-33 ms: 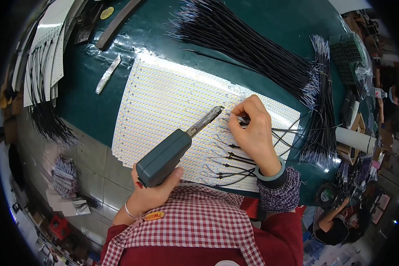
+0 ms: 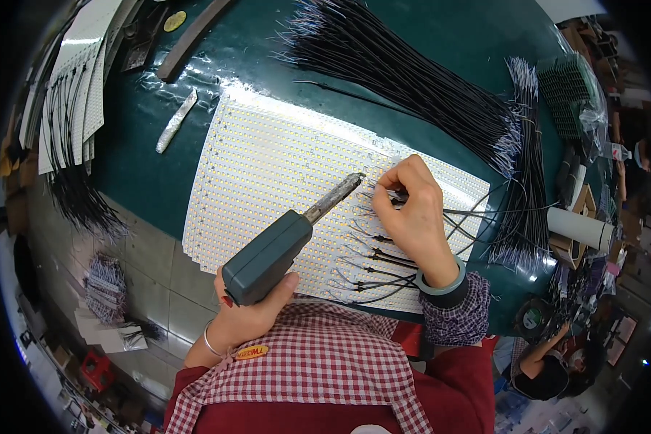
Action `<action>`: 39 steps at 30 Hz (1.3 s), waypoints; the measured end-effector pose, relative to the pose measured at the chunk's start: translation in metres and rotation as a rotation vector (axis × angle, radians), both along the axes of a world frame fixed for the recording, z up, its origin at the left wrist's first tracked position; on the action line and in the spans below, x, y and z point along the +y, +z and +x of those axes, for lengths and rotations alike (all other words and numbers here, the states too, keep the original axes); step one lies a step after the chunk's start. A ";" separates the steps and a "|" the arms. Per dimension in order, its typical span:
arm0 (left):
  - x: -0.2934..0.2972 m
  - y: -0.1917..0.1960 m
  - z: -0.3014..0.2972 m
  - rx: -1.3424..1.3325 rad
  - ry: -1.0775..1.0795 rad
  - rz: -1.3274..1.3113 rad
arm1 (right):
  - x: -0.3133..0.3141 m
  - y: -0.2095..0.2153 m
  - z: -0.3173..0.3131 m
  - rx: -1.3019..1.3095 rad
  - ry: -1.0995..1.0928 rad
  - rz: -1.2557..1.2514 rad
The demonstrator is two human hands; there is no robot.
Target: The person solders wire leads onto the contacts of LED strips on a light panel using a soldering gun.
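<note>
My left hand [image 2: 257, 316] grips a dark green soldering gun [image 2: 267, 257], its metal barrel and tip pointing away to the upper right. The tip hovers over or touches a stack of white LED circuit boards [image 2: 267, 166], dotted with rows of small yellowish squares; contact cannot be made out. Just right of the tip, my right hand [image 2: 416, 206] pinches the thin wire end of a black cable [image 2: 464, 212], partly hidden by the fingers. Nearer to me, several black cables [image 2: 387, 276] with bared thin leads lie along the boards' right part, running under my right wrist.
A large bundle of black cables [image 2: 405, 79] lies at the back, another bundle [image 2: 529, 166] to the right. A silver-wrapped stick [image 2: 176, 123] and a dark bar [image 2: 192, 43] are back left. More boards [image 2: 87, 94] with cables hang at the far left. A co-worker [image 2: 539, 369] sits lower right.
</note>
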State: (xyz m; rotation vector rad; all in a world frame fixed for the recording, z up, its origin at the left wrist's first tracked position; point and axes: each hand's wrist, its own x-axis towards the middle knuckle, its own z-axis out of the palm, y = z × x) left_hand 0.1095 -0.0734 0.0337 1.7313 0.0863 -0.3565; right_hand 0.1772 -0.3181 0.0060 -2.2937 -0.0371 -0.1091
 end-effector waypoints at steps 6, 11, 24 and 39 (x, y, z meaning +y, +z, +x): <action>0.001 -0.001 -0.002 0.062 0.036 -0.017 | -0.008 0.004 -0.001 0.057 0.019 0.121; 0.001 -0.001 -0.003 0.079 0.076 -0.043 | -0.010 0.004 -0.001 0.062 0.065 0.155; 0.003 -0.001 -0.003 0.134 0.112 -0.088 | -0.005 -0.002 -0.001 -0.118 0.157 -0.066; -0.003 0.001 0.001 0.040 0.049 -0.072 | 0.001 -0.008 0.000 -0.073 0.089 -0.092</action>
